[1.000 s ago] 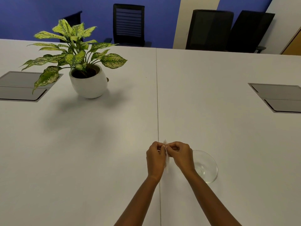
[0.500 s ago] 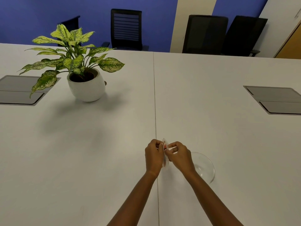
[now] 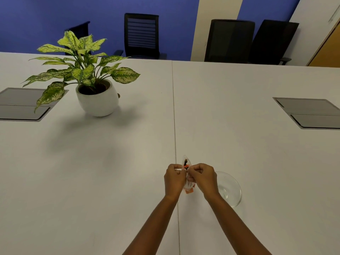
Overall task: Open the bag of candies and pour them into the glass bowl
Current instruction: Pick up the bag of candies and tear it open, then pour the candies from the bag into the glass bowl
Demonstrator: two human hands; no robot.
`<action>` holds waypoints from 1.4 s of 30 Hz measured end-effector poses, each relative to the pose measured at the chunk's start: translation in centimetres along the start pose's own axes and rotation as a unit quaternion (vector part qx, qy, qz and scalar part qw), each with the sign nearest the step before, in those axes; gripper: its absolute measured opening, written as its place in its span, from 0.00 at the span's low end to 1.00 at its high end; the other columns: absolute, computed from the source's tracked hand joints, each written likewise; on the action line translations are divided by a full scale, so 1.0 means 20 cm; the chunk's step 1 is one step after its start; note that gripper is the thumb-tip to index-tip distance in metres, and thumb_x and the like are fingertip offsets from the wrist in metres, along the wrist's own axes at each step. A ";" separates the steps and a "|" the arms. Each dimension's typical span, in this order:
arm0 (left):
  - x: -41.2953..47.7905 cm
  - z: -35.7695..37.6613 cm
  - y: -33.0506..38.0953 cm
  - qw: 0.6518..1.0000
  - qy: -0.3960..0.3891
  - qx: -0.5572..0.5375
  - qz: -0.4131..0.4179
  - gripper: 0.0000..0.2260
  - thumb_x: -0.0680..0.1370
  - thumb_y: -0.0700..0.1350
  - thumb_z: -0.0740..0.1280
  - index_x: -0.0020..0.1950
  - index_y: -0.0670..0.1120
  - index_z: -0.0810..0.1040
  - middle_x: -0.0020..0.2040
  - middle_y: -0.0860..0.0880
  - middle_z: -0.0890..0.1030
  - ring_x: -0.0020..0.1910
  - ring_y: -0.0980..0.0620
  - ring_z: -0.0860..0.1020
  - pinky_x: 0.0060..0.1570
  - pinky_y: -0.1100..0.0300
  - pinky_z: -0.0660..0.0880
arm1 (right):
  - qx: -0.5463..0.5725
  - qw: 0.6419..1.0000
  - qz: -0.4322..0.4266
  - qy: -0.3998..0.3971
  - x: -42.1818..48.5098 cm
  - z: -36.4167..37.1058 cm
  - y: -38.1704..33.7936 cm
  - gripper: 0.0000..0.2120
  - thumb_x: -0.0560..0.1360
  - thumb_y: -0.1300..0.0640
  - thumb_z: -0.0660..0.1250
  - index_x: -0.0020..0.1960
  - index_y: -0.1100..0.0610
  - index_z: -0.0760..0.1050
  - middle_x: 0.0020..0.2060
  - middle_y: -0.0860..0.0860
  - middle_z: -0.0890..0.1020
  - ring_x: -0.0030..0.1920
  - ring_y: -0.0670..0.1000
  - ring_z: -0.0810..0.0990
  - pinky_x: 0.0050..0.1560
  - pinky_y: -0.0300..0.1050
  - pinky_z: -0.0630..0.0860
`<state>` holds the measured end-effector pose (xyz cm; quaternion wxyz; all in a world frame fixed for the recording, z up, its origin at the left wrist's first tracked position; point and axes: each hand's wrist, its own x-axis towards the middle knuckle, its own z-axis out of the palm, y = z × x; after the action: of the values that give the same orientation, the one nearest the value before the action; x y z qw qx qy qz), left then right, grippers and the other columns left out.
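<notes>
A small clear bag of candies (image 3: 186, 164) with orange and dark pieces inside is held upright between both hands, just above the white table (image 3: 110, 172). My left hand (image 3: 173, 179) pinches its left side and my right hand (image 3: 203, 179) pinches its right side. The bag's top edges are pulled slightly apart, leaving a narrow gap. An orange corner of the bag shows below the hands. The empty glass bowl (image 3: 230, 190) stands on the table right next to my right hand, partly hidden behind it.
A potted plant (image 3: 92, 85) in a white pot stands at the far left. Grey cable hatches are set into the table at the left edge (image 3: 22, 105) and the right edge (image 3: 311, 113). Black office chairs (image 3: 141, 34) line the far side.
The hands have drawn the bag's top edges apart, so a gap and the candies inside now show. The view has tilted slightly; the bowl has stayed in place.
</notes>
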<state>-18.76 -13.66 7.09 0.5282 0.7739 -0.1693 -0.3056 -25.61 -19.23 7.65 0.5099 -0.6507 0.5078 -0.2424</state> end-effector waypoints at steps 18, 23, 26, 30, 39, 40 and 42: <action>0.02 -0.14 0.19 0.978 0.076 0.107 0.160 0.05 0.75 0.36 0.62 0.46 0.37 0.78 0.41 0.48 0.77 0.40 0.52 0.76 0.33 0.72 0.68 | 0.071 0.997 0.029 0.019 0.06 -0.15 -0.02 0.06 0.74 0.63 0.62 0.46 0.64 0.77 0.32 0.55 0.79 0.32 0.50 0.79 0.32 0.34 0.79; 0.02 -0.15 0.28 0.981 0.046 0.087 0.167 0.07 0.75 0.37 0.63 0.49 0.37 0.79 0.42 0.49 0.77 0.41 0.53 0.75 0.34 0.76 0.67 | 0.220 0.966 0.133 -0.033 0.07 -0.16 0.00 0.10 0.78 0.59 0.58 0.54 0.63 0.73 0.48 0.60 0.78 0.48 0.58 0.78 0.50 0.47 0.77; 0.02 -0.16 0.35 0.984 0.009 0.053 0.167 0.06 0.74 0.36 0.64 0.48 0.37 0.79 0.40 0.49 0.77 0.40 0.51 0.76 0.38 0.69 0.73 | 0.301 0.923 0.210 -0.115 0.07 -0.13 0.05 0.15 0.79 0.50 0.55 0.57 0.59 0.70 0.53 0.60 0.76 0.52 0.59 0.76 0.53 0.52 0.74; 0.01 -0.17 0.41 0.987 -0.070 -0.010 0.146 0.06 0.74 0.35 0.64 0.47 0.37 0.79 0.35 0.49 0.77 0.31 0.55 0.77 0.37 0.65 0.77 | 0.420 0.847 0.261 -0.197 0.05 -0.08 0.11 0.21 0.77 0.41 0.52 0.54 0.55 0.74 0.51 0.60 0.78 0.50 0.62 0.78 0.44 0.55 0.80; 0.00 -0.10 0.42 0.983 -0.122 -0.049 0.129 0.04 0.74 0.36 0.64 0.44 0.42 0.78 0.31 0.49 0.77 0.27 0.58 0.77 0.36 0.63 0.77 | 0.614 0.740 0.189 -0.200 0.11 -0.11 0.16 0.43 0.51 0.51 0.81 0.63 0.58 0.72 0.51 0.63 0.83 0.51 0.65 0.81 0.42 0.59 0.82; 0.00 -0.09 0.42 0.983 -0.124 -0.046 0.129 0.04 0.74 0.36 0.64 0.45 0.42 0.78 0.32 0.49 0.77 0.29 0.56 0.77 0.37 0.63 0.77 | 0.615 0.741 0.181 -0.199 0.12 -0.13 0.16 0.45 0.45 0.55 0.83 0.61 0.58 0.73 0.49 0.63 0.84 0.49 0.64 0.82 0.40 0.58 0.82; 0.00 -0.06 0.41 0.982 -0.128 -0.040 0.129 0.03 0.74 0.37 0.64 0.45 0.42 0.77 0.32 0.49 0.77 0.30 0.54 0.76 0.37 0.63 0.77 | 0.605 0.754 0.179 -0.184 0.12 -0.18 0.16 0.44 0.40 0.58 0.84 0.56 0.58 0.76 0.43 0.62 0.85 0.42 0.61 0.85 0.39 0.56 0.83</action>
<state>-17.55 -15.99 14.99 0.5678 0.6781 -0.3217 -0.3381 -29.07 -22.85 5.53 0.9148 -0.1358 0.2591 -0.2785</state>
